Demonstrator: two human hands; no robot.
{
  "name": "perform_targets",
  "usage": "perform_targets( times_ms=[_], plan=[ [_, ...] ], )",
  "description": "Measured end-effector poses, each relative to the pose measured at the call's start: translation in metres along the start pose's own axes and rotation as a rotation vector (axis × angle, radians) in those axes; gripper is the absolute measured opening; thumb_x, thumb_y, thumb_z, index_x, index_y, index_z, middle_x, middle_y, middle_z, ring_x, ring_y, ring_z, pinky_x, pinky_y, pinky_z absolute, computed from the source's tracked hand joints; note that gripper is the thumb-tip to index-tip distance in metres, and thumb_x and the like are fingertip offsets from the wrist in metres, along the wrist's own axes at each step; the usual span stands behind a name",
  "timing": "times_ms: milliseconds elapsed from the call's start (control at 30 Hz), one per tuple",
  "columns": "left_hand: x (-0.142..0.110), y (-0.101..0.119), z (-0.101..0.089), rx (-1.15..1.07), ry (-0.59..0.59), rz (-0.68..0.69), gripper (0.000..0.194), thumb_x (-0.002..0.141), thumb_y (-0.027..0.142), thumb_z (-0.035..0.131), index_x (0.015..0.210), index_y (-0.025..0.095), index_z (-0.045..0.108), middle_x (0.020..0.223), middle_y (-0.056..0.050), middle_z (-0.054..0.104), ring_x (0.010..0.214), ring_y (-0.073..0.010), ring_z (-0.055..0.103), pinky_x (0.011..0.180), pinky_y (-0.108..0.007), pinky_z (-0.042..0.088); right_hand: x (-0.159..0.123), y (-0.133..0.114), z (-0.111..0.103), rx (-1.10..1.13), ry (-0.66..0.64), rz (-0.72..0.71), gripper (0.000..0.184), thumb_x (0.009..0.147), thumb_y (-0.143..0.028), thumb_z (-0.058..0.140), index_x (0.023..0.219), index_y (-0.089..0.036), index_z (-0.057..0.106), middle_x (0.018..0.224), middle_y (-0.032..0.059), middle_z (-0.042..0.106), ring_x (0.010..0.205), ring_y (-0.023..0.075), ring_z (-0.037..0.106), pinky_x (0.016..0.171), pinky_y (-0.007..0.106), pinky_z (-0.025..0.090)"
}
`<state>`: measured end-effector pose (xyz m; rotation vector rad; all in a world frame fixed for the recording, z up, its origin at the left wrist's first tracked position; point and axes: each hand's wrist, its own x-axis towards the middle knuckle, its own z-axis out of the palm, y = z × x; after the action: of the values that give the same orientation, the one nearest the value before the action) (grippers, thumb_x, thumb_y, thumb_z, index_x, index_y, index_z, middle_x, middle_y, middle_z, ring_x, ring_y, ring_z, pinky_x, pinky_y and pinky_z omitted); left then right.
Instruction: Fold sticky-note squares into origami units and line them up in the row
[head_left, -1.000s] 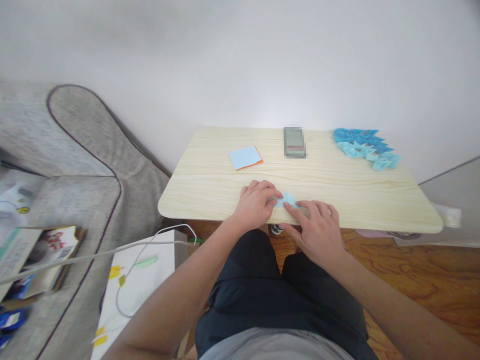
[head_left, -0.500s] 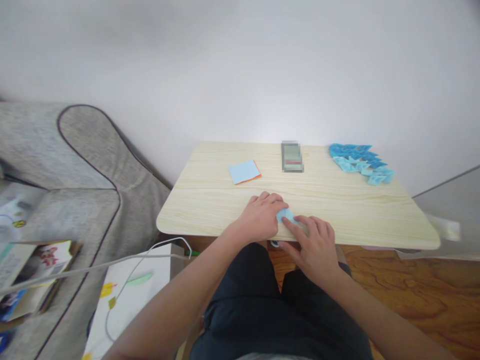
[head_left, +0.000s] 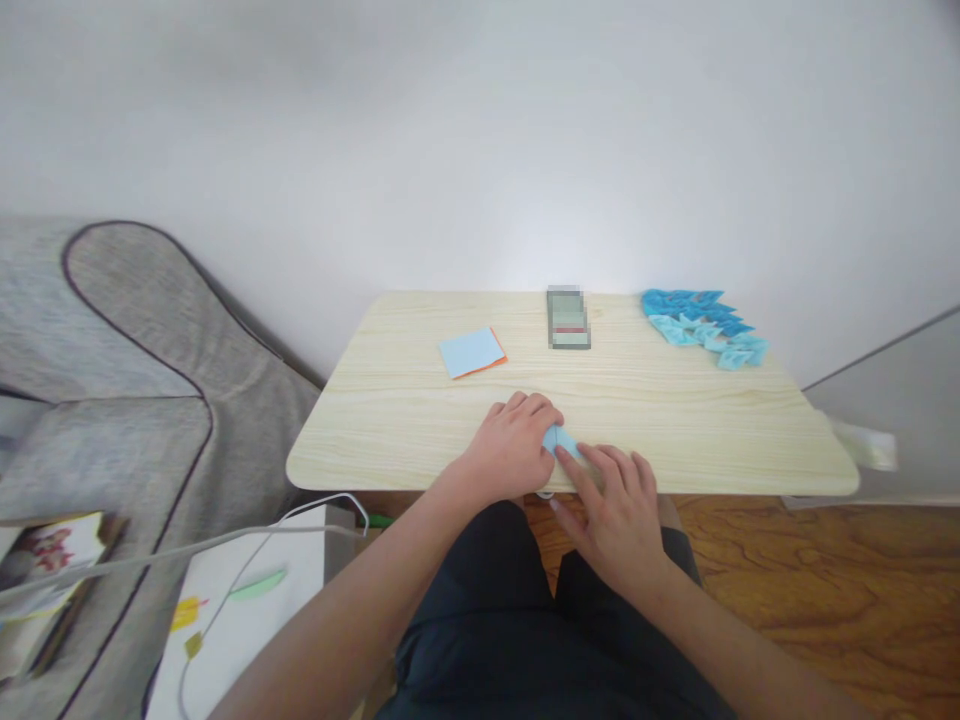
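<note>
Midway along the near edge of the pale, wood-grained bench lies a small piece of creased, light-blue folded paper. The left hand covers its left end with curled fingers; whether that grip pinches it I cannot tell. The right hand has a loose, spread grip, fingertips on the paper, thumb apart. Flat blue and orange sheets lie toward the far left corner, a blurred rectangular object at the far edge, and pointed, overlapping blue folded pieces near the far right corner.
</note>
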<state>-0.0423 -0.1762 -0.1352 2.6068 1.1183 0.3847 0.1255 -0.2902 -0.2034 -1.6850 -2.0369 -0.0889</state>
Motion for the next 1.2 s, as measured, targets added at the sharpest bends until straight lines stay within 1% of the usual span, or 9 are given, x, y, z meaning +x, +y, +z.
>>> perform_targets(
  times_ms=[333, 400, 533, 633, 700, 800, 900, 967, 1200],
  plan=[
    [0.008, -0.002, -0.001, -0.176, -0.057, -0.06, 0.017, 0.08, 0.015, 0.058, 0.094, 0.024, 0.06, 0.085, -0.002, 0.067, 0.085, -0.0229, 0.062, 0.074, -0.035, 0.045, 0.02, 0.005, -0.018, 0.173, 0.012, 0.037, 0.038, 0.091, -0.038, 0.064, 0.129, -0.034, 0.066, 0.134, 0.0086, 0.062, 0.126, 0.0336, 0.054, 0.108, 0.056, 0.041],
    [0.008, -0.002, 0.002, -0.322, -0.048, -0.105, 0.015, 0.08, 0.014, 0.057, 0.091, 0.024, 0.059, 0.079, 0.0, 0.064, 0.075, -0.0193, 0.06, 0.068, -0.032, 0.044, 0.028, 0.011, -0.019, 0.284, 0.063, 0.087, 0.036, 0.091, -0.033, 0.064, 0.127, -0.032, 0.066, 0.133, 0.0088, 0.062, 0.126, 0.0308, 0.055, 0.109, 0.053, 0.042],
    [0.008, -0.002, 0.01, -0.709, 0.098, -0.202, 0.009, 0.083, 0.017, 0.06, 0.088, 0.023, 0.056, 0.079, 0.002, 0.061, 0.071, -0.0144, 0.056, 0.067, -0.028, 0.044, 0.044, 0.016, -0.015, 0.669, 0.161, 0.369, 0.058, 0.086, -0.038, 0.073, 0.139, -0.027, 0.053, 0.127, 0.0109, 0.066, 0.11, 0.0265, 0.066, 0.101, 0.049, 0.052],
    [0.011, 0.0, 0.016, -1.031, 0.193, -0.201, 0.011, 0.083, 0.021, 0.064, 0.085, 0.021, 0.053, 0.082, 0.001, 0.061, 0.077, -0.0133, 0.058, 0.073, -0.027, 0.047, 0.054, 0.015, -0.015, 0.998, 0.021, 0.464, 0.04, 0.088, -0.044, 0.071, 0.122, -0.024, 0.063, 0.105, 0.0075, 0.074, 0.09, 0.0228, 0.071, 0.088, 0.042, 0.057],
    [0.011, 0.001, 0.017, -1.141, 0.225, -0.19, 0.014, 0.084, 0.023, 0.065, 0.083, 0.02, 0.051, 0.084, 0.0, 0.063, 0.08, -0.0137, 0.06, 0.077, -0.028, 0.049, 0.06, 0.014, -0.017, 1.043, -0.038, 0.465, 0.026, 0.091, -0.044, 0.066, 0.104, -0.022, 0.069, 0.09, 0.0052, 0.075, 0.084, 0.0219, 0.071, 0.081, 0.038, 0.057],
    [0.008, 0.001, 0.014, -0.952, 0.287, -0.203, 0.013, 0.083, 0.022, 0.068, 0.091, 0.021, 0.057, 0.093, 0.0, 0.066, 0.09, -0.0164, 0.062, 0.087, -0.033, 0.049, 0.068, 0.017, -0.024, 0.836, 0.015, 0.419, 0.019, 0.093, -0.041, 0.064, 0.097, -0.024, 0.072, 0.086, 0.003, 0.075, 0.08, 0.0213, 0.07, 0.077, 0.036, 0.056],
    [0.004, 0.001, 0.009, -0.625, 0.363, -0.141, 0.024, 0.081, 0.019, 0.071, 0.104, 0.025, 0.066, 0.108, -0.002, 0.068, 0.107, -0.0205, 0.06, 0.1, -0.038, 0.046, 0.073, 0.024, -0.025, 0.534, 0.083, 0.22, 0.015, 0.095, -0.03, 0.06, 0.099, -0.025, 0.073, 0.095, 0.0038, 0.075, 0.088, 0.0216, 0.069, 0.084, 0.038, 0.055],
    [0.001, 0.0, 0.008, -0.465, 0.386, -0.09, 0.013, 0.086, 0.02, 0.067, 0.098, 0.025, 0.07, 0.108, -0.003, 0.069, 0.11, -0.0217, 0.059, 0.102, -0.04, 0.044, 0.074, 0.029, -0.021, 0.394, 0.111, 0.079, 0.018, 0.096, -0.023, 0.057, 0.101, -0.025, 0.074, 0.1, 0.0057, 0.073, 0.097, 0.022, 0.067, 0.091, 0.038, 0.054],
    [-0.01, -0.007, 0.019, -0.133, 0.242, 0.005, 0.01, 0.091, 0.017, 0.061, 0.088, 0.023, 0.068, 0.1, -0.001, 0.072, 0.106, -0.0221, 0.056, 0.096, -0.041, 0.041, 0.055, 0.043, -0.003, 0.197, 0.092, -0.089, 0.022, 0.094, -0.018, 0.061, 0.109, -0.024, 0.075, 0.109, 0.0072, 0.072, 0.104, 0.025, 0.063, 0.092, 0.044, 0.052]
  ],
)
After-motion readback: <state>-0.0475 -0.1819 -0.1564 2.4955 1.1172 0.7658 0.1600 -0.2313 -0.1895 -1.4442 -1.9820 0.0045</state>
